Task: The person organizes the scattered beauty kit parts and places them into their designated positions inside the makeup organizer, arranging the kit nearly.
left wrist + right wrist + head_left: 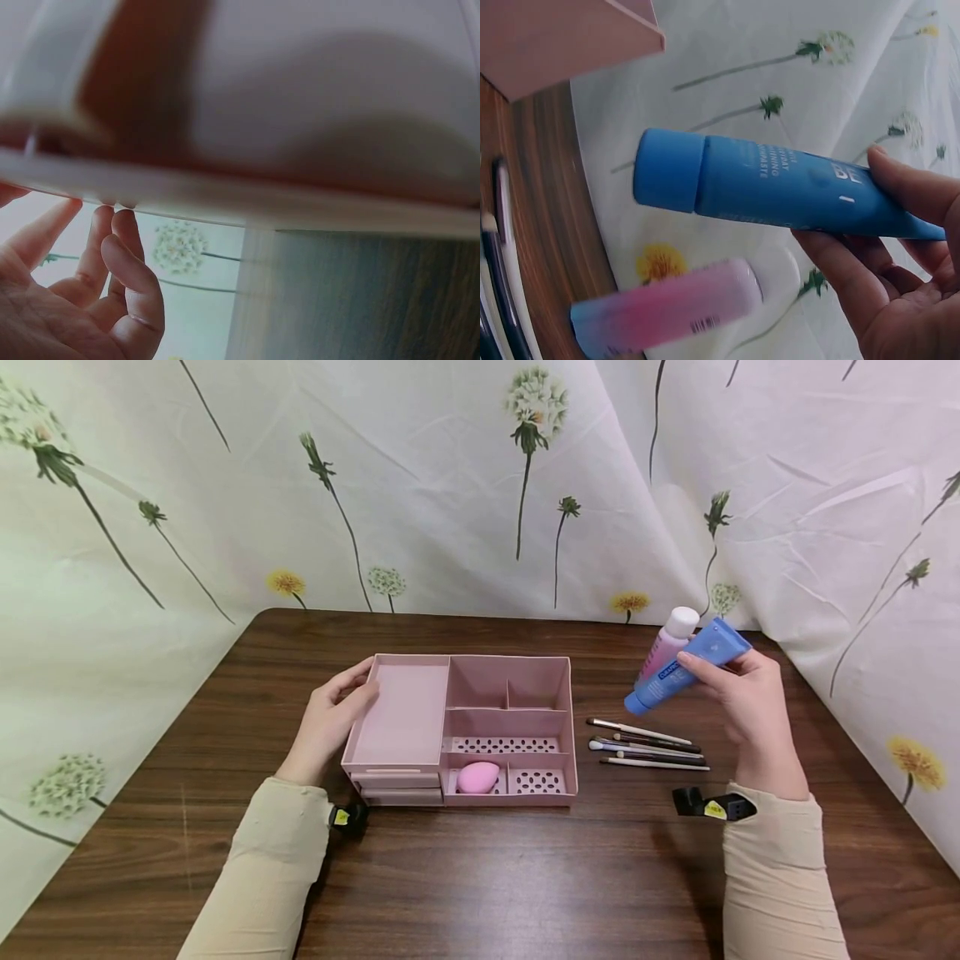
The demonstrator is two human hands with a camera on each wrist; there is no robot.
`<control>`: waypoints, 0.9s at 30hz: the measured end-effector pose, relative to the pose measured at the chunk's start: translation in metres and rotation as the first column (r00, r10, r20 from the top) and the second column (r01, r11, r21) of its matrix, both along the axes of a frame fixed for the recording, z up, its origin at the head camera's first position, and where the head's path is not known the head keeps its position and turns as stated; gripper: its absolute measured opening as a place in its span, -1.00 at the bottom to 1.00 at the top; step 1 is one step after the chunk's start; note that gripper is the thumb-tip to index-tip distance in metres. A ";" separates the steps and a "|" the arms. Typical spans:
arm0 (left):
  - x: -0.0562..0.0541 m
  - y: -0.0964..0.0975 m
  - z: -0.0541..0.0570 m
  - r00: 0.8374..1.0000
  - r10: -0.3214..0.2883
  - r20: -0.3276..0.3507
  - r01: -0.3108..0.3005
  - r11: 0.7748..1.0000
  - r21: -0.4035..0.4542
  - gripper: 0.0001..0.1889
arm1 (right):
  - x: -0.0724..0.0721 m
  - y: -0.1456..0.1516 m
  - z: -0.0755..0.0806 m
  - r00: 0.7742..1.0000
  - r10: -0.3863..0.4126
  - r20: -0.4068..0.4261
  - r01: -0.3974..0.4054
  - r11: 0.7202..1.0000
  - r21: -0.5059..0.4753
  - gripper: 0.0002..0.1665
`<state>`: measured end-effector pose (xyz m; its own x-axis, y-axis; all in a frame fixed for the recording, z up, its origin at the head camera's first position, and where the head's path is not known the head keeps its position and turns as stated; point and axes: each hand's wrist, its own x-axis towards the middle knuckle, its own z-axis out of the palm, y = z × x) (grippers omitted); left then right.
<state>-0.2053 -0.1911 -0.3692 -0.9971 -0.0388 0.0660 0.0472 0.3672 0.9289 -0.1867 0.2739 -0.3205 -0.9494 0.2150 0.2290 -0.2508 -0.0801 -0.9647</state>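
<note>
My right hand pinches a blue toothpaste tube between thumb and fingers, its cap slanting down to the left in the head view. Partly behind the tube is a pink-and-blue bottle with a white cap. On the left, my left hand holds the left edge of a pink desktop organizer; the fingertips meet its outer wall in the left wrist view. A pink makeup sponge lies in the organizer's front compartment. Several makeup brushes lie right of it, below the tube.
The dark wooden table carries everything. A white cloth with dandelion prints hangs behind and at both sides. The organizer has a flat-topped drawer section at its left and divided compartments at its right.
</note>
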 end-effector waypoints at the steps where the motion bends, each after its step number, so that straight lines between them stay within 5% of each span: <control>1: 0.000 0.000 0.000 1.000 0.001 0.002 -0.001 1.000 0.000 -0.46 | 0.000 -0.003 0.001 1.000 0.003 -0.007 -0.003 1.000 -0.007 -0.69; 8: 0.001 0.000 0.001 1.000 0.001 0.013 -0.001 1.000 0.006 -0.45 | 0.004 -0.025 0.005 0.994 0.050 -0.100 -0.063 0.990 -0.127 -0.70; 12: 0.001 0.000 0.001 1.000 -0.001 0.005 0.001 1.000 0.003 -0.46 | 0.005 -0.041 0.006 0.996 0.012 -0.092 -0.026 0.988 -0.153 -0.73; 27: 0.001 0.002 0.001 1.000 0.003 0.005 -0.003 1.000 0.026 -0.47 | -0.001 -0.093 -0.007 0.998 -0.028 -0.049 0.026 0.999 -0.039 -0.73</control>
<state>-0.2047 -0.1888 -0.3681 -0.9972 -0.0435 0.0605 0.0419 0.3434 0.9383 -0.1878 0.1812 -0.3278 -0.9310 0.2496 0.2664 -0.3005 -0.1095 -0.9475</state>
